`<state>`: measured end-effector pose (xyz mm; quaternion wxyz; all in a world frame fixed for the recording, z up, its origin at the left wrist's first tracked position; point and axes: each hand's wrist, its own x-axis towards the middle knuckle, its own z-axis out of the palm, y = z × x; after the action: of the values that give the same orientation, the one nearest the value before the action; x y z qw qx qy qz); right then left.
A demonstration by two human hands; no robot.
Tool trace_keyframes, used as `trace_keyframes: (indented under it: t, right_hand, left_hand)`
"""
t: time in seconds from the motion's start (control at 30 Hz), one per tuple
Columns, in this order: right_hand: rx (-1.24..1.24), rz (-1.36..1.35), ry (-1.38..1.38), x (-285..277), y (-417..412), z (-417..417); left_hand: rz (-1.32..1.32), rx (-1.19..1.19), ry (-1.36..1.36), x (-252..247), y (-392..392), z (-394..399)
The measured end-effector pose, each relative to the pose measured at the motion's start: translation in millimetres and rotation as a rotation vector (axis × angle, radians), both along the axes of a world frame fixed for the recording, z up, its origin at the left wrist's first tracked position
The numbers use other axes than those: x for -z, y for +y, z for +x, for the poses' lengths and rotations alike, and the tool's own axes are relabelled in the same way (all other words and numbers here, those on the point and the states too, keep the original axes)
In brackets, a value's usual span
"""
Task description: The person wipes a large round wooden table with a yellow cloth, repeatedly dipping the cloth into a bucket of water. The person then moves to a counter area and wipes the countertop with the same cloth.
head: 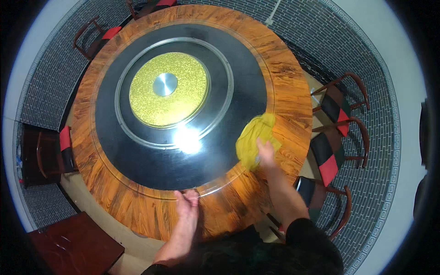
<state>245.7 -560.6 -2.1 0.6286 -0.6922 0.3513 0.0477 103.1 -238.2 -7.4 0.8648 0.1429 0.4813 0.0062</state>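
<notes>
A round wooden dining table with a large glass turntable on it lies before me. Through the glass show a dark tabletop, a ring-shaped track and a glittering yellow disc with a metal centre. My right hand presses a yellow cloth onto the right front part of the glass, over its rim. My left hand is at the near edge of the glass, fingers bent against the rim; whether they pinch it is hard to see.
Wooden chairs with black and red seat covers stand at the right, the left and the upper left. A dark red wooden cabinet top is at the lower left. Grey brick-patterned walls surround the table.
</notes>
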Motion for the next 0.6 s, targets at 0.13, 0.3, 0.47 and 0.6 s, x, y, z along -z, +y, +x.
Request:
trace_keyframes:
  t: [0.13, 0.3, 0.47, 0.6]
  right_hand:
    - [0.183, -0.159, 0.009, 12, 99, -87]
    - [0.134, 0.083, 0.004, 21, 34, -52]
    - [-0.027, 0.026, -0.025, 22, -53, 76]
    - [0.018, -0.186, -0.218, 21, -118, 188]
  left_hand:
    - [0.043, 0.497, 0.308, -50, -119, 17]
    - [-0.048, 1.071, -0.033, -48, -81, 1]
    - [0.324, 1.069, 0.001, -79, 42, -60]
    - [0.696, 0.802, 0.288, -114, 92, -102]
